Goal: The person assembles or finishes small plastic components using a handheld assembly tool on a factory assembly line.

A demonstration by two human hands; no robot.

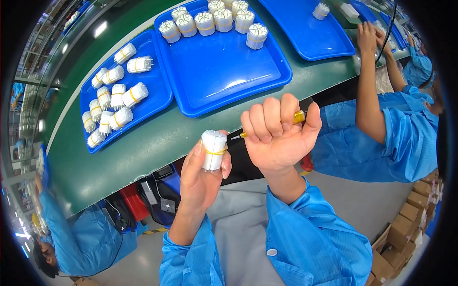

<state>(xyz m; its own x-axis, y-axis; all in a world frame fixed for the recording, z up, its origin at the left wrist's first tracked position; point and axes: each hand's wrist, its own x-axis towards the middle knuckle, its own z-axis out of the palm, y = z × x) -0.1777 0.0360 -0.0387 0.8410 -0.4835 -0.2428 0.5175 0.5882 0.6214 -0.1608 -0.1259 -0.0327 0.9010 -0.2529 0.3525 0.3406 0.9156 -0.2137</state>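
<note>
In my left hand [198,178] I grip a white cylindrical bundle [213,148] with a yellow rubber band around its middle. Its fingers and thumb press the bundle from both sides, roughly upright. My right hand [281,131] is curled into a fist around a slim yellow-handled screwdriver [299,117]. The tool's thin tip points left, toward the bundle's upper side; whether the two touch, I cannot tell. Both hands are held above my lap, just off the near edge of the green table [138,155].
A left blue tray [160,93] holds several similar bundles, mostly lying down. The middle blue tray [214,76] has several standing at its far side. A right blue tray [315,38] carries one bundle [321,11]. A co-worker's hands [367,38] work at the right; another person [90,238] sits left.
</note>
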